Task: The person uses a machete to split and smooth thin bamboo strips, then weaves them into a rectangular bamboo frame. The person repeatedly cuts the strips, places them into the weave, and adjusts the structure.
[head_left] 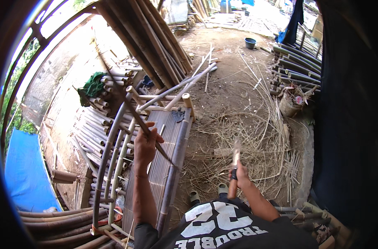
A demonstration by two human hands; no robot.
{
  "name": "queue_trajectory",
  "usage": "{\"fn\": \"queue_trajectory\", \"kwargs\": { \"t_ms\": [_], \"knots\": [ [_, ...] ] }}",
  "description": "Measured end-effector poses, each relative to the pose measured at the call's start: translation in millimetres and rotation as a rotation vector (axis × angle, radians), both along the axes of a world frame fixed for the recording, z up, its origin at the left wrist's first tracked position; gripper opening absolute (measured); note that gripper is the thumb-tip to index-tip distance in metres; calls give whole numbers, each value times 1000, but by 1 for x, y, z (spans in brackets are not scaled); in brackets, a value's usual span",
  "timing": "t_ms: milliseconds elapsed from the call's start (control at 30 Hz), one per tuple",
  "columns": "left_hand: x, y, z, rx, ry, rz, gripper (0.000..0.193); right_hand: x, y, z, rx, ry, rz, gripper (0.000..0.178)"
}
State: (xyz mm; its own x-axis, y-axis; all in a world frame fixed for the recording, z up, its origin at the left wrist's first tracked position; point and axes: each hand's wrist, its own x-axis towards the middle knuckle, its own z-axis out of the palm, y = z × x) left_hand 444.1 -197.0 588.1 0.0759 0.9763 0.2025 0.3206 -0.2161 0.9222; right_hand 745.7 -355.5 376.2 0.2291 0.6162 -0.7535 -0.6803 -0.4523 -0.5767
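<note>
My left hand [145,145] is closed around a long, thin, dark bamboo strip [135,113]. The strip slants from the upper left down to a tip past my fingers, over the bench. In my right hand [241,176] is a knife [236,152], gripped by its wooden handle, its blade pointing away from me. Below my left forearm stands a bamboo bench [158,133] with a slatted seat and a railed back on its left. A small dark cloth [178,116] lies at the far end of the seat.
Loose bamboo shavings [255,153] cover the ground ahead and right. Cut bamboo lengths [89,130] are piled left of the bench, and thick poles [143,41] lean beyond it. More poles [296,66] are stacked at right. A dark bucket [250,42] stands farther off.
</note>
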Motion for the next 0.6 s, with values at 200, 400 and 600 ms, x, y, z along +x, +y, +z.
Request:
{"fn": "queue_trajectory", "kwargs": {
  "t_ms": [200, 400, 600],
  "knots": [
    [1, -24, -7, -162, -332, -416, 35, 29, 12, 67, 492, -1249, 175, 44],
    [47, -89, -36, -631, -535, -362, 41, 44, 35, 135, 496, -1276, 334, 52],
    [70, -107, -43, -689, -538, -221, 41, 19, 66, 131, 618, -1517, 596, 47]
  ]
}}
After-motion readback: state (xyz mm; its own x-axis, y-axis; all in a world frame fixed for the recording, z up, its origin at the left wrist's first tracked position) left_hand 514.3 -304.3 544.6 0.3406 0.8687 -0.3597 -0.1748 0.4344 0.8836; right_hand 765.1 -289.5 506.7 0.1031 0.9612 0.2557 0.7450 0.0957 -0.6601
